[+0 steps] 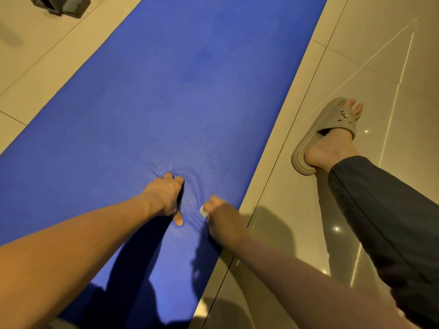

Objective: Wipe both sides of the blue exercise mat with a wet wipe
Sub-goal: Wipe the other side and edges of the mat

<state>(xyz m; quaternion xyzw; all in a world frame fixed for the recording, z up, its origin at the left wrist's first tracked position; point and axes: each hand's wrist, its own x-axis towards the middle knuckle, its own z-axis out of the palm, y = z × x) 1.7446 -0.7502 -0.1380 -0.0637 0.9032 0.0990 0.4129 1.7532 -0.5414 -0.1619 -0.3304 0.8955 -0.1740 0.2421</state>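
At the top left a dark object (pixel 60 4) stands on the tiled floor (pixel 35 67), partly cut by the frame. The blue mat (pixel 166 91) lies flat on the floor and runs from the lower left up to the top right, with tiles on both of its long sides.

The left arm reaches over the mat from the lower left. The left hand (pixel 166 195) rests on the mat; its fingers (pixel 177 179) are bent, the tips and the thumb press down, and they grasp nothing. The mat surface makes small wrinkles around this hand.

Just beside it, near the right edge of the mat, is the right hand (pixel 219 210), a little blurred. Its fingers are clenched around the wipe (pixel 203 211), of which only a small white piece shows at the left side of the hand. The hand is on the mat with the wipe.

To the right, well apart from the mat, a foot in a beige slipper (pixel 316 138) stands on the glossy tiles, and a dark trouser leg (pixel 384 222) goes down to the lower right corner.
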